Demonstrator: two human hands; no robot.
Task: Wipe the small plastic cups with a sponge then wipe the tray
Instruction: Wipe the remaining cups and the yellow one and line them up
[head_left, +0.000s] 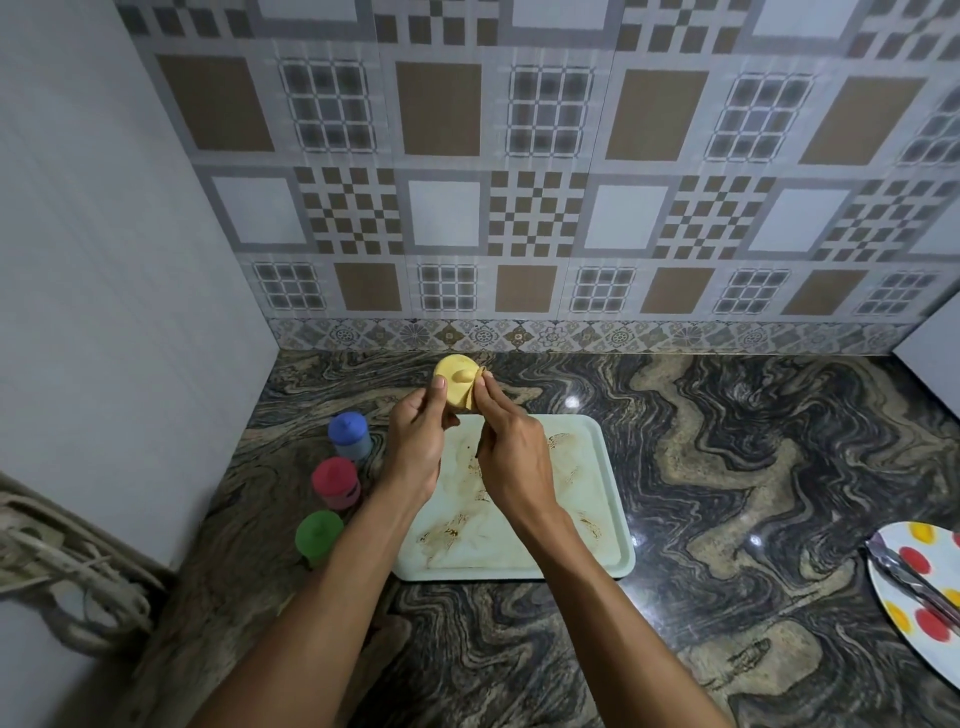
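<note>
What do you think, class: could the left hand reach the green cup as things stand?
Probably yes, once freed: the left hand grips the yellow cup, but the green cup stands clear beside that forearm.

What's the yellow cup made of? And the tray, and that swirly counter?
The yellow cup looks like plastic: matte, evenly coloured, with a moulded nub on top. The tray is probably plastic too: pale green, with a smooth rounded rim, smeared brown. The counter seems to be polished stone, maybe granite or marble: dark swirls with bright glints of light.
</note>
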